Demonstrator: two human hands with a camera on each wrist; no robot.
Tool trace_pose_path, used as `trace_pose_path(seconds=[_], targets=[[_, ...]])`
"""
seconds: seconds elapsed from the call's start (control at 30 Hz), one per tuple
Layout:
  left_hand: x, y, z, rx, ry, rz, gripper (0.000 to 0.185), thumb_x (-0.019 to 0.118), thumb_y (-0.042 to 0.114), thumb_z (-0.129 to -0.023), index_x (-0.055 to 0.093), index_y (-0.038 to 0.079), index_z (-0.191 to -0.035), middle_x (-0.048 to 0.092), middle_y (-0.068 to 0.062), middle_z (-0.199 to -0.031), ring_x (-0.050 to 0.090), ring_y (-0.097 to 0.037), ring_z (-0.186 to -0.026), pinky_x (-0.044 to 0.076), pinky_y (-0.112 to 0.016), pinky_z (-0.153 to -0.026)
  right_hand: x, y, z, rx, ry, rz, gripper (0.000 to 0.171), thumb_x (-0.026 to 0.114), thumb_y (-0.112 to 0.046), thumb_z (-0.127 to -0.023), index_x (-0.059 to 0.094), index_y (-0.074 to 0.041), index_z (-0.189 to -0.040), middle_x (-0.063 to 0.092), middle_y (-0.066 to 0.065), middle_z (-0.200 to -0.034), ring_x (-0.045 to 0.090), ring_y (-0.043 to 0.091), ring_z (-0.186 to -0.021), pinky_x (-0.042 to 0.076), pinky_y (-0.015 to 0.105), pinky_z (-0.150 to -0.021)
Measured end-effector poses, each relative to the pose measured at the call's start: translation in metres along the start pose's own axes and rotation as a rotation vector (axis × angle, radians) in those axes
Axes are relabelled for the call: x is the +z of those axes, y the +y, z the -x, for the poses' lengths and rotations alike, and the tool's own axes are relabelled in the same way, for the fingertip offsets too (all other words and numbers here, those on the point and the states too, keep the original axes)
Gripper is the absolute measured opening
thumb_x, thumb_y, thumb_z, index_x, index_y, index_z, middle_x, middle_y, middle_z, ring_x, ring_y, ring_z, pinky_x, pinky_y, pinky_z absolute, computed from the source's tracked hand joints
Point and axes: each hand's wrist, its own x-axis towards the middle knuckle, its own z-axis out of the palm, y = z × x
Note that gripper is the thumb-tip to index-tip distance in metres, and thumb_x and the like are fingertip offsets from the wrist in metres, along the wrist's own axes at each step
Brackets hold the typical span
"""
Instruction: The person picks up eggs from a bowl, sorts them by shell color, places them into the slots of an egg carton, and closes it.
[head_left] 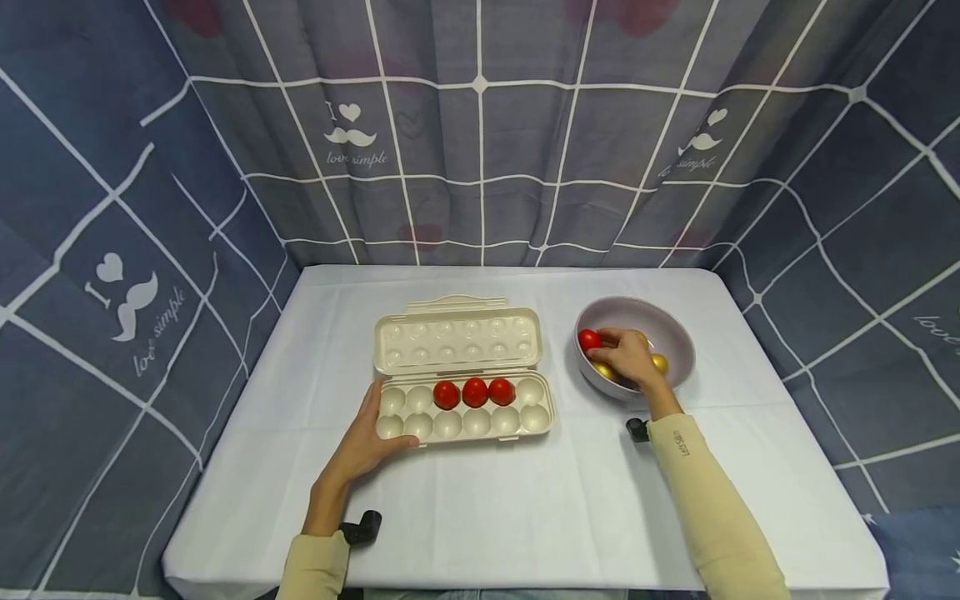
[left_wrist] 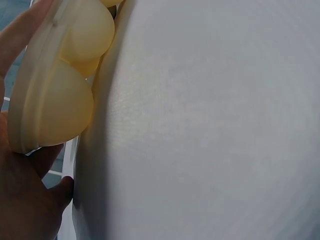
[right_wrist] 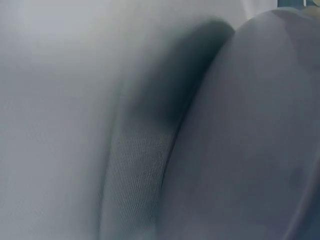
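Head view shows your left hand [head_left: 367, 442] gripping the front-left corner of the egg tray [head_left: 465, 410], mid-bench, three red eggs [head_left: 474, 392] in its back row. Your right hand [head_left: 630, 358] curls around eggs inside the bowl [head_left: 675, 333] near the bench's right edge.

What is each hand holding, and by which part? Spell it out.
The left hand holds the egg tray by its front-left corner. The right hand is in the bowl, fingers on a red egg; a closed grip cannot be told.
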Motion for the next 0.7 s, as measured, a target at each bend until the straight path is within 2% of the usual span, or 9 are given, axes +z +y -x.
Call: trace_pose_path(seconds=[0.13, 0.37, 0.57, 0.7], targets=[[-0.0001, 0.0010, -0.0002, -0.013, 0.000, 0.000, 0.131, 0.091, 0.036, -0.069, 0.000, 0.011, -0.159, 0.006, -0.014, -0.164, 0.013, -0.036, -0.147, 0.018, -0.059, -0.113, 0.0013, -0.0003, 0.0008, -0.029, -0.036, -0.016, 0.055, 0.073, -0.011, -0.088, 0.052, 0.012, -0.134, 0.061, 0.029, -0.125, 0.059, 0.040, -0.114, 0.044, 0.050, -0.100], [0.0000, -0.0004, -0.0005, 0.000, -0.002, 0.002, 0.131, 0.091, 0.036, -0.069, 0.000, 0.012, -0.159, 0.007, -0.014, -0.164, 0.013, -0.035, -0.147, 0.019, -0.060, -0.113, 0.0042, 0.0025, -0.0005, -0.066, -0.050, 0.003, 0.044, 0.072, -0.006, -0.088, 0.058, 0.013, -0.125, 0.065, 0.027, -0.116, 0.061, 0.037, -0.107, 0.047, 0.046, -0.095], [0.0003, -0.0018, -0.0009, 0.018, 0.002, 0.009, 0.131, 0.092, 0.034, -0.069, 0.000, 0.012, -0.159, 0.007, -0.014, -0.164, 0.014, -0.035, -0.147, 0.018, -0.059, -0.113, 0.0048, 0.0017, -0.0010, -0.070, -0.038, 0.015, 0.043, 0.073, -0.007, -0.088, 0.059, 0.011, -0.125, 0.066, 0.025, -0.115, 0.063, 0.036, -0.106, 0.050, 0.043, -0.091], [0.0007, -0.0017, -0.0010, 0.022, 0.004, 0.012, 0.131, 0.091, 0.036, -0.068, 0.001, 0.013, -0.160, 0.007, -0.013, -0.164, 0.014, -0.036, -0.147, 0.018, -0.059, -0.113, 0.0046, 0.0023, -0.0009, -0.074, 0.000, 0.031, 0.046, 0.075, -0.012, -0.088, 0.060, 0.009, -0.125, 0.067, 0.024, -0.113, 0.064, 0.035, -0.103, 0.052, 0.041, -0.087]])
